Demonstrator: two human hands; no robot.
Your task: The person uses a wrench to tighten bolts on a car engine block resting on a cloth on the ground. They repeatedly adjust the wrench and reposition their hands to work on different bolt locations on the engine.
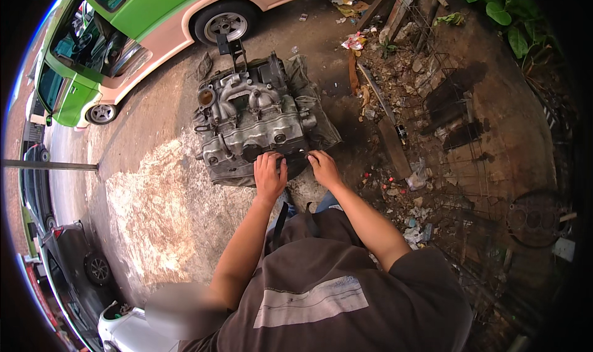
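Observation:
A grey metal car engine (pixel 253 108) sits low on the ground in front of me, with an intake manifold (pixel 241 95) on top and a ribbed cover along its near side. My left hand (pixel 270 175) is at the engine's near edge, fingers curled over it; something small and dark shows by the thumb, its kind unclear. A little to the right, my right hand (pixel 323 168) has thumb and forefinger bent together at the near right corner. What lies between those fingers is too small to make out. Dark sheeting (pixel 324 120) spreads under the engine.
A green and pink van (pixel 167 27) stands beyond the engine, and a dark car (pixel 80 259) is at the left. A metal pole (pixel 49 165) juts in from the left. Planks (pixel 393 148), rubble, litter and wire mesh (pixel 441 74) cover the right side, with leafy plants (pixel 497 9) farther off.

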